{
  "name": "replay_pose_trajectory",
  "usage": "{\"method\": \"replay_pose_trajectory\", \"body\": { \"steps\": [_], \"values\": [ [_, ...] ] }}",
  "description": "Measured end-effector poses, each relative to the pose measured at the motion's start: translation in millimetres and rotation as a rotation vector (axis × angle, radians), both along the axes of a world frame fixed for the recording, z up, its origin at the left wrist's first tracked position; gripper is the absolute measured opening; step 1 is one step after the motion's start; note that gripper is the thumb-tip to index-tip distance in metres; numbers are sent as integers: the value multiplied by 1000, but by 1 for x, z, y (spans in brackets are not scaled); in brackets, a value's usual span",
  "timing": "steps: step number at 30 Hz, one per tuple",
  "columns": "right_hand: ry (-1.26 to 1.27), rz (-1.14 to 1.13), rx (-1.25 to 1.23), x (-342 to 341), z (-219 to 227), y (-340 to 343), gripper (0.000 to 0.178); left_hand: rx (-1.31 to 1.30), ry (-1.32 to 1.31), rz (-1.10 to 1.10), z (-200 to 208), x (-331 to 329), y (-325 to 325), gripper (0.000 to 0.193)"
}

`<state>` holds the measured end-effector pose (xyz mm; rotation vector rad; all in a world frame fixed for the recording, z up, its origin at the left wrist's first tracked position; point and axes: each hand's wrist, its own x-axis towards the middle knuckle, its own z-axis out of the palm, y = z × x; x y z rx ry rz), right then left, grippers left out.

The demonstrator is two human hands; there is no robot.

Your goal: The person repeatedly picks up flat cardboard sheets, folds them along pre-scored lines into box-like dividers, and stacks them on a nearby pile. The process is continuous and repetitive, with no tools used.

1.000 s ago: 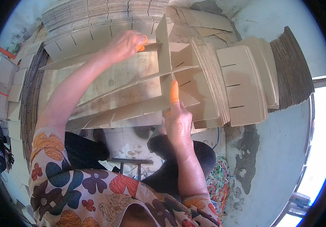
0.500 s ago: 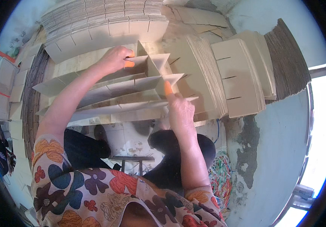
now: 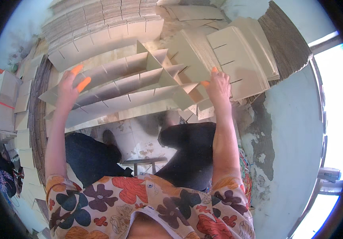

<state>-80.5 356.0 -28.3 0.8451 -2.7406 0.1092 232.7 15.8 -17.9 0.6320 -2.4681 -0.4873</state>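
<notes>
Three long slotted cardboard strips (image 3: 117,85) stand on edge side by side in front of me. A cardboard cross piece (image 3: 169,77) runs across them near their right ends. My left hand (image 3: 68,88) is over the strips' left part, with orange covers on thumb and forefinger; these are spread apart and nothing shows between them. My right hand (image 3: 219,88) is beyond the strips' right ends, at the near edge of a stack of cardboard pieces (image 3: 197,49). Its thumb and forefinger wear orange covers too and are apart, with no piece seen in them.
Tall piles of slotted cardboard (image 3: 107,34) stand at the back. Another slotted stack (image 3: 239,59) and a darker brown stack (image 3: 287,44) lie at the right by the wall. A cardboard pile (image 3: 38,119) edges the left side. A stool (image 3: 144,161) is below.
My left hand has moved left along the strips, away from the cross piece. The right hand has left the strip ends and moved right and up to the stack. The cross piece now sits across all three strips.
</notes>
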Motion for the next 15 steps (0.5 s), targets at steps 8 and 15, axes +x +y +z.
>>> {"method": "replay_pose_trajectory", "body": {
  "steps": [8,15],
  "values": [
    [-13,79,-98,-34,-32,15,32,-132,212,-52,16,36,68,33],
    [30,-5,-186,-26,-18,11,32,-80,163,-187,7,17,92,36]
  ]
}}
